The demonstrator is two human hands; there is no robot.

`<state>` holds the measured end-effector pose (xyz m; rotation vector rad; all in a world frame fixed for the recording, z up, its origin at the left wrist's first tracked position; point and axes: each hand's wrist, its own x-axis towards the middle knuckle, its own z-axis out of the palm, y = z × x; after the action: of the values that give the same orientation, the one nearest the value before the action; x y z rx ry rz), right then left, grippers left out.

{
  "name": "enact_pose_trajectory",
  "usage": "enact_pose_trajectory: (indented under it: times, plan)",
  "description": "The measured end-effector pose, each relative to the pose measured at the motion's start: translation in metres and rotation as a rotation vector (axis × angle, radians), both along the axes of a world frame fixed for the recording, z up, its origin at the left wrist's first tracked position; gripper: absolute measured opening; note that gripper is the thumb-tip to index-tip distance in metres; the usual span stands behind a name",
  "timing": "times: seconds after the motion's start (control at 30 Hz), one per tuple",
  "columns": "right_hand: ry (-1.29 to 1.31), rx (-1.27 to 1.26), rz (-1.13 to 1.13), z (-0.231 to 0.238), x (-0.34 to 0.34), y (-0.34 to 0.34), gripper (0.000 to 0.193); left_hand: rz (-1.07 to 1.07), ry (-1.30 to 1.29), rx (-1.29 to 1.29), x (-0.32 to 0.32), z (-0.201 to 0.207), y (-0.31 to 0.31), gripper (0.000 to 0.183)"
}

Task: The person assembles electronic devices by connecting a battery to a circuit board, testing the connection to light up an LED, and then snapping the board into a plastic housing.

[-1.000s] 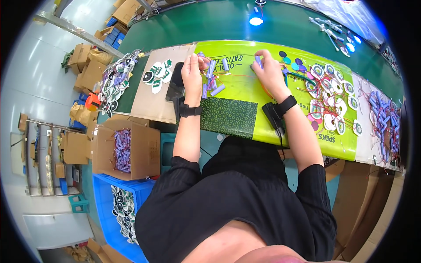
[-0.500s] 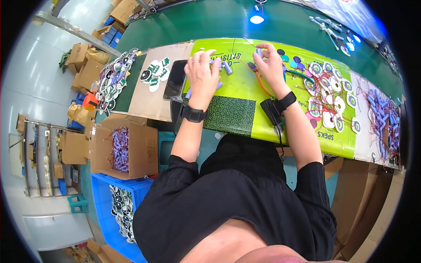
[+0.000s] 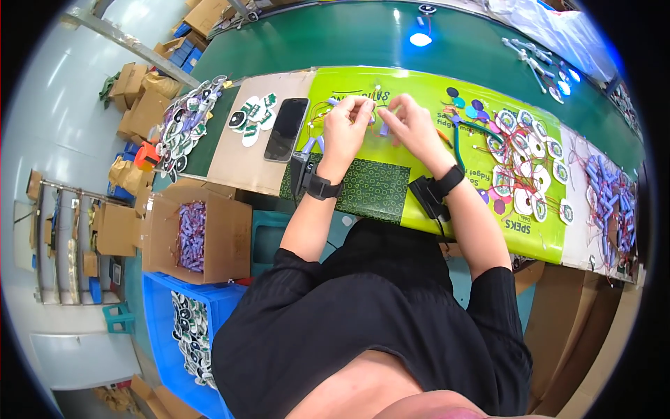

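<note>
My left hand (image 3: 347, 130) and my right hand (image 3: 410, 127) meet over the bright green mat (image 3: 391, 209) at the bench's middle. Their fingertips pinch a small pale purple part (image 3: 377, 112) with thin wires between them. Several more purple parts (image 3: 312, 144) lie just left of my left hand. Both wrists wear black bands, the right with a black box and cable. A dark green patterned pad (image 3: 370, 187) lies under my forearms.
A black phone (image 3: 285, 128) lies on brown card to the left. Round white discs with wires (image 3: 525, 167) crowd the mat's right; purple cells (image 3: 607, 195) lie farther right. A cardboard box of purple parts (image 3: 192, 236) and a blue crate (image 3: 183, 328) stand below left.
My two hands, apart a second ago with the right one reaching right, have come together at the mat's middle around the small purple part.
</note>
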<state>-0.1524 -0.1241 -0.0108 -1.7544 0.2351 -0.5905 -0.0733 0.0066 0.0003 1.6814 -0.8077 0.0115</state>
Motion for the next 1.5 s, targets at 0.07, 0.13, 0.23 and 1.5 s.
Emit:
enact_pose_trajectory:
  times: [0.07, 0.13, 0.23, 1.5]
  plan:
    - [-0.007, -0.589, -0.095, -0.001, 0.0, -0.001, 0.021, 0.05, -0.051, -0.07, 0.001, -0.001, 0.004, 0.013]
    - [0.053, -0.608, -0.146, 0.007, -0.006, 0.003, 0.019, 0.004, -0.105, -0.027, 0.002, -0.004, 0.007, 0.011]
    - [-0.212, -0.375, -0.015, 0.012, -0.005, 0.006, 0.026, -0.022, -0.172, 0.116, 0.002, -0.01, 0.012, 0.013]
    - [-0.223, 0.393, 0.214, -0.008, 0.005, -0.017, 0.017, 0.649, -0.39, 0.723, 0.098, -0.04, 0.107, 0.066]
